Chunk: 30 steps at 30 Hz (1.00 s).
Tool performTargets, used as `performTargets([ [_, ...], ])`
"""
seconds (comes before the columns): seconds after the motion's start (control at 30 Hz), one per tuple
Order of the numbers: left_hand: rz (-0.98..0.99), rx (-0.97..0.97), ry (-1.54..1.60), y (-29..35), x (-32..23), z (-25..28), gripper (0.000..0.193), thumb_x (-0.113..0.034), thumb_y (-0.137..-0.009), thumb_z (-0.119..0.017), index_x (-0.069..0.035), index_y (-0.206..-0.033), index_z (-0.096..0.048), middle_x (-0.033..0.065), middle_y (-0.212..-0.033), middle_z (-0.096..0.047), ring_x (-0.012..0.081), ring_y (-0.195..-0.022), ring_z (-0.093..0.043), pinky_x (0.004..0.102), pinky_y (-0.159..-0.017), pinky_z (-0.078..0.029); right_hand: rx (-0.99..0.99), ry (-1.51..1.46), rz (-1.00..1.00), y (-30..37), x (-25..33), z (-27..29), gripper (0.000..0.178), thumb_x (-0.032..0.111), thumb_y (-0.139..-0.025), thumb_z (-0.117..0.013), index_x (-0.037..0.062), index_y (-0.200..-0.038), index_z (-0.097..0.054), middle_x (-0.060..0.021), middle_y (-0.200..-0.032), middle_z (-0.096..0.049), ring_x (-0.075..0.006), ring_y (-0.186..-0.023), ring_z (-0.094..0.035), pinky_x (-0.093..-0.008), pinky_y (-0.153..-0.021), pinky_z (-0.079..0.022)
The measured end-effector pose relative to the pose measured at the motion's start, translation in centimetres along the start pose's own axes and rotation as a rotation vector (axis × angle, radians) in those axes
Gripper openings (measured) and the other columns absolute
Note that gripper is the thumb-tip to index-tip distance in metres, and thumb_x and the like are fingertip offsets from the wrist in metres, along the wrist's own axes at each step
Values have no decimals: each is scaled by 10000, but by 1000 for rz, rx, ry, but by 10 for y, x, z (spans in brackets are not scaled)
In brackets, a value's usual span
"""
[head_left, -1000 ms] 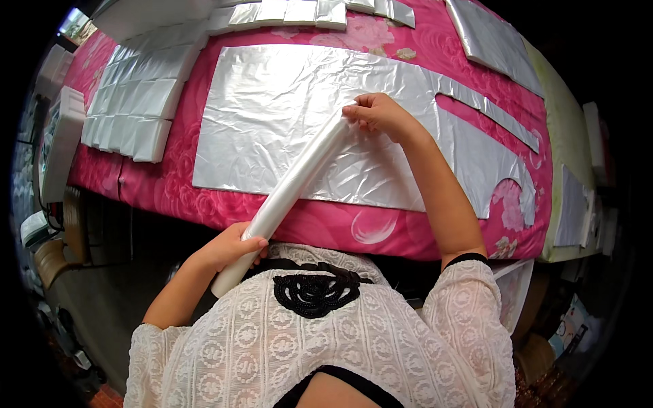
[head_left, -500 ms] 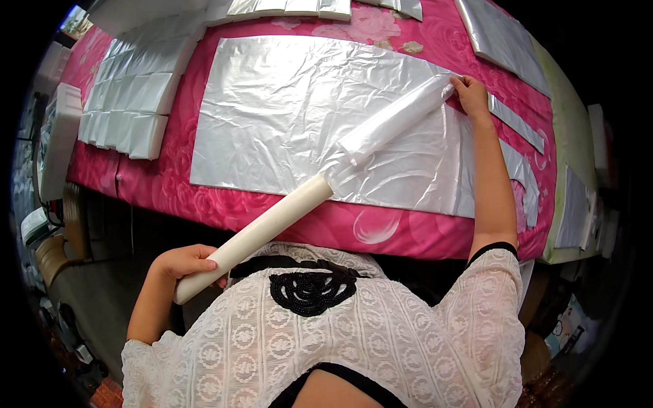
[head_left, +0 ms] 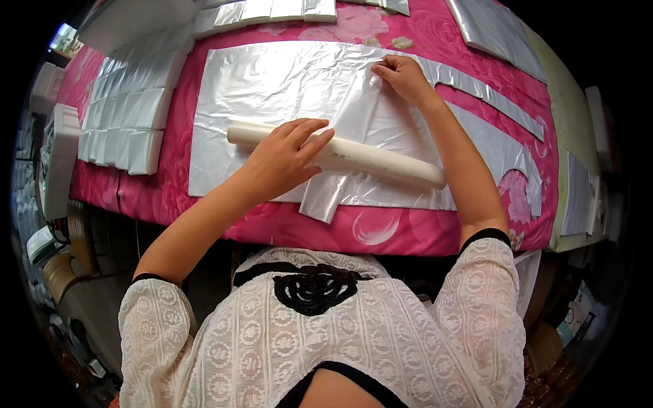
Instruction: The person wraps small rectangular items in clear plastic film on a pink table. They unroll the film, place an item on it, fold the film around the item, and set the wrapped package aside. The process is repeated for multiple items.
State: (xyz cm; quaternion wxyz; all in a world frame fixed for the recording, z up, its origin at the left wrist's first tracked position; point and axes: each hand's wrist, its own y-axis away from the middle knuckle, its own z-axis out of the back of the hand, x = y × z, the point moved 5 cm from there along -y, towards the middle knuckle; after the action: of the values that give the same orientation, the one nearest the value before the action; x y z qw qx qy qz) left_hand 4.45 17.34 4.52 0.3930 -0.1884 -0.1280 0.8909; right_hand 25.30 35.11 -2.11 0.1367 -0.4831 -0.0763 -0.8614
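Note:
A flat stack of silvery translucent plastic bags (head_left: 238,75) lies in front of me. On it, one bag is folded into a long strip (head_left: 329,197), whose near end hangs past the stack's front edge. My right hand (head_left: 406,76) pinches the strip's far end. A white roller tube (head_left: 388,163) lies across the strip, slanting slightly down to the right. My left hand (head_left: 286,153) is over the tube's left-middle part, fingers spread and thumb apart; it looks to rest on the tube rather than wrap round it.
Rows of folded white bag bundles (head_left: 126,136) stand at the left, with more bundles (head_left: 286,9) along the back. Curved plastic offcuts (head_left: 490,92) lie on the right of the pink floral cloth (head_left: 163,204). Another silvery stack (head_left: 496,37) is at the far right.
The tube has gone from my left side, held by its end, to lying across the stack. My right hand has moved left with the strip, which now points toward me.

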Motion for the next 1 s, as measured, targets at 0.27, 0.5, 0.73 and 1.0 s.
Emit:
performTargets([
  [0.27,-183,470,128,47,-41,-60,868,-617,-838,-372,46,-1385,-254,209,-1467,-223,318,-1380,-186,443,-1119,-130,54,57,-89,-7,1,4,228,230,-824,-642,17,-902,-660,-38,-758,-635,-106,-660,-560,-256,-634,-449],
  [0.5,-80,434,131,50,-53,-63,819,-582,-842,-407,30,-1374,-298,216,-1456,-245,331,-1370,-206,459,-1112,-136,-112,27,91,69,63,-7,368,237,-825,-631,35,-1130,-589,-117,-1074,-610,-228,-921,-583,-321,-779,-479],
  [0.73,-31,439,103,58,-76,-67,787,-540,-835,-451,10,-1379,-308,215,-1459,-239,335,-1375,-188,468,-1113,-117,36,407,358,167,86,-49,459,27,-695,-649,53,-1147,-576,-96,-1106,-576,-281,-964,-548,-373,-843,-448],
  [1.0,1,459,110,56,-79,-68,799,-545,-830,-448,-3,-1395,-288,212,-1475,-202,329,-1390,-142,447,-1124,-70,-118,513,384,50,53,-6,467,6,-734,-647,120,-1183,-586,-69,-1122,-606,-271,-1011,-551,-351,-901,-448],
])
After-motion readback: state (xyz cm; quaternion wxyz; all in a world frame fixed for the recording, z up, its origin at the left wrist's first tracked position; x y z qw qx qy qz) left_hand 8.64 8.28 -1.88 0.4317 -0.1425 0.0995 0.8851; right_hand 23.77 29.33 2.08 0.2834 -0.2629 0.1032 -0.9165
